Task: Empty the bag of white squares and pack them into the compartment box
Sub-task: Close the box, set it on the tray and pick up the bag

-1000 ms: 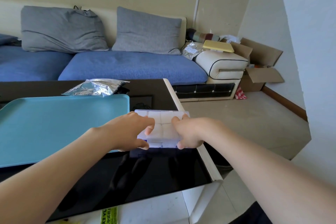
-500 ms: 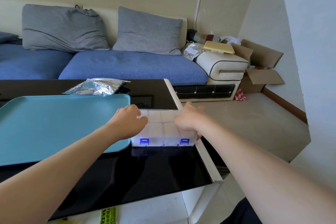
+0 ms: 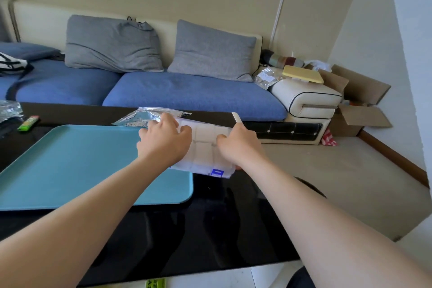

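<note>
where the glossy black surface (image 3: 210, 229) meets its left edge, a crumpled foil packet (image 3: 8, 110) lies partly out of view, with a small green pack (image 3: 28, 123) just beside it. a teal tray (image 3: 70, 166) covers most of the surface's left half. behind the tray's far right corner, at the far edge, the silver bag (image 3: 145, 119) lies crumpled and flat. the left hand (image 3: 163, 145) grips the left side of the compartment box (image 3: 205, 147), its fingers (image 3: 169, 120) curled over the far rim. the box is tilted, its near side lower, above the tray's right edge near the surface's far right corner; whether it touches anything below i cannot tell. white squares (image 3: 203, 134) fill its visible compartments, and a blue latch (image 3: 217, 172) shows on the near side. the right hand (image 3: 238, 147) holds the box's right side, fingers wrapped round it. an open cardboard box (image 3: 360, 114) stands on the floor at far right.
</note>
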{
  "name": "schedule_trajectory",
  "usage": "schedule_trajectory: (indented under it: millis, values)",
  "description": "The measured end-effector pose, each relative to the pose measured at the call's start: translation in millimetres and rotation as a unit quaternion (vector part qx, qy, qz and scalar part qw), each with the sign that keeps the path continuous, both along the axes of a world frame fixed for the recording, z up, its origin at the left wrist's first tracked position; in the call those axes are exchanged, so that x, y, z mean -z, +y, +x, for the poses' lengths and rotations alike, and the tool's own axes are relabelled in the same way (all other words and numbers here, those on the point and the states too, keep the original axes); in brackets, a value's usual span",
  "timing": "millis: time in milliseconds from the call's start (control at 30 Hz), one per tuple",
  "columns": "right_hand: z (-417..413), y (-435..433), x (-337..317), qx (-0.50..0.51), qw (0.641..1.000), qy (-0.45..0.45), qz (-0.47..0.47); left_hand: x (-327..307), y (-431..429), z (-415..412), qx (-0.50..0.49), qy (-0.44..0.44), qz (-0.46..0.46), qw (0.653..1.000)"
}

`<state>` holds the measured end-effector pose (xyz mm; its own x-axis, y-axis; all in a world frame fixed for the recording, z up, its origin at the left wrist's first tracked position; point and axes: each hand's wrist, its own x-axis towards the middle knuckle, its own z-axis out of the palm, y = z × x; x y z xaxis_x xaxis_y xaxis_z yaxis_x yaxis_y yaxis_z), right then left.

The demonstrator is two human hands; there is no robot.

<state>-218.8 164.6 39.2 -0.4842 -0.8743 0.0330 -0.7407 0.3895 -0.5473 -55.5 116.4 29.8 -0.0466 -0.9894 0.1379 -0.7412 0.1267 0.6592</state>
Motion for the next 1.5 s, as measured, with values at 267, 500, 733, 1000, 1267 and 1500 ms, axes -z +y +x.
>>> schedule_trajectory:
  millis: [267, 500, 733, 1000, 1267, 1500]
  values:
    - [77.3, -44.8, 17.6, -0.176, 0.982, -0.037, 0.049, 20.6, -55.3, 63.4, -0.125, -0.152, 0.152, 0.969]
    - [117.9, -73.3, 32.1, -0.256, 0.963, -0.018, 0.089, 26.5, -87.2, 106.1, -0.133, -0.285, 0.239, 0.919]
    - [116.1, -103.9, 30.3, -0.142, 0.984, -0.092, 0.051, 28.5, -89.8, 95.9, -0.080, -0.312, 0.160, 0.933]
    - [106.3, -146.3, 23.4, 0.003, 0.917, -0.399, -0.004, 27.5, -93.6, 95.5, 0.038, -0.330, 0.012, 0.943]
    - [87.6, -147.8, 23.8, 0.150, 0.843, -0.487, -0.171, 30.4, -111.2, 97.8, 0.006, -0.197, -0.005, 0.980]
    - [73.7, -125.7, 13.8, 0.166, 0.763, -0.570, -0.255, 4.1, -94.6, 76.7, -0.081, 0.327, 0.204, 0.919]
